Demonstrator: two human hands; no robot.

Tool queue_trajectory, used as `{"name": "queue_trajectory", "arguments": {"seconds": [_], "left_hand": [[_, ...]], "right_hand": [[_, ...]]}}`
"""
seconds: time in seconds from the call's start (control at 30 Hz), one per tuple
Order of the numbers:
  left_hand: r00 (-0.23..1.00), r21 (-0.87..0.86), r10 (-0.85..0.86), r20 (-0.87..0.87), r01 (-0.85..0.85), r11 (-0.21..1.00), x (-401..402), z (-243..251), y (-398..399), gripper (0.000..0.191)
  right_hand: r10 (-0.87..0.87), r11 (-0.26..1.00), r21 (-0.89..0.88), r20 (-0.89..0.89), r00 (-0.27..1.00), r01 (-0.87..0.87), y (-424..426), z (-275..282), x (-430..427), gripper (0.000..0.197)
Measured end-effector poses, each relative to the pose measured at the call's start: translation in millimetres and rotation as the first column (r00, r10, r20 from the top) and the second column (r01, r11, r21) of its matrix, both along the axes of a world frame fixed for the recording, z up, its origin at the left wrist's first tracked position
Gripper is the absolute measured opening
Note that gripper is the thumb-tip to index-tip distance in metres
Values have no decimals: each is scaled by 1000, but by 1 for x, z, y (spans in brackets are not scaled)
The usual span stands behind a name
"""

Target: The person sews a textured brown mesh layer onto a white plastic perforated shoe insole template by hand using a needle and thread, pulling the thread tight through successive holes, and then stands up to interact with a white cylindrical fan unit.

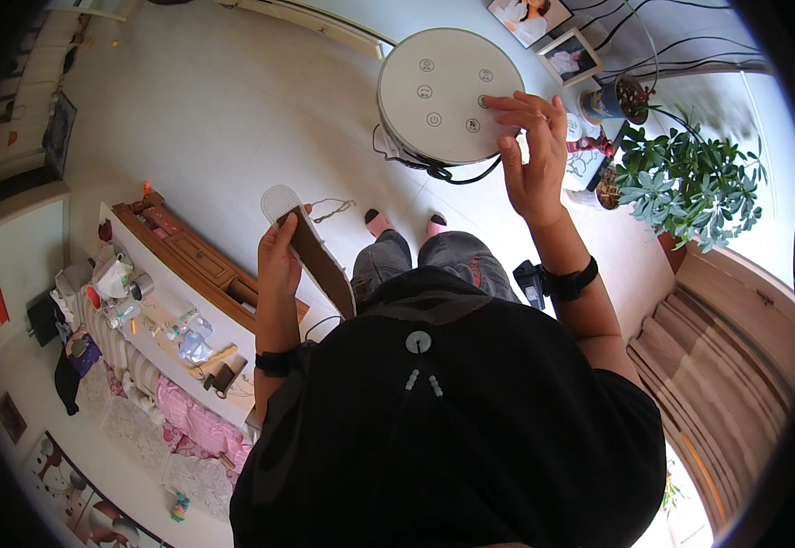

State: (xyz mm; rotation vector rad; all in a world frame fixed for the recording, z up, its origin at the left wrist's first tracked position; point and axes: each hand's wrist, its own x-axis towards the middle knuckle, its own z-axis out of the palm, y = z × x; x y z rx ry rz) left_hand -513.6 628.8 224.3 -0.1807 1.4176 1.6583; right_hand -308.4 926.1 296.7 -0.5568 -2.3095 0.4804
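My left hand (278,255) grips a long sole-shaped piece (316,264), brown over most of its length, with white plastic mesh at its rounded far end. A thin pale cord (334,205) hangs loose beside that piece. My right hand (536,161) is spread above the right side of a round white appliance (456,103). One extended fingertip is at a round touch symbol on the appliance's flat top; whether it presses there I cannot tell. A black cable (462,179) loops along the appliance's near side.
On the left, a long table (164,301) holds plastic bottles, bags and small items, with a bed-like seat (195,404) behind it. Potted plants (692,178) and framed photos (571,57) stand at the right. A curtain (713,363) hangs lower right. Pale tiled floor (233,103) stretches ahead.
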Motion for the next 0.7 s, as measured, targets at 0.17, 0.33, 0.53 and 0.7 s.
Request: {"name": "queue_trajectory", "arguments": {"seconds": [0.17, 0.33, 0.53, 0.7], "left_hand": [[1000, 4, -8, 11, 8, 1000, -2, 0, 2, 25], [1000, 5, -9, 13, 9, 1000, -4, -2, 1, 26], [1000, 2, -17, 16, 17, 1000, -6, -2, 2, 26], [1000, -3, -2, 15, 2, 1000, -7, -4, 1, 25]], "right_hand": [[-6, 1000, -7, 2, 1000, 6, 0, 3, -1, 16], [-33, 999, -26, -31, 999, 32, 3, 2, 1, 16], [-74, 996, -46, -67, 995, 71, 3, 2, -1, 18], [-74, 996, -55, -68, 995, 70, 0, 4, -2, 20]]}}
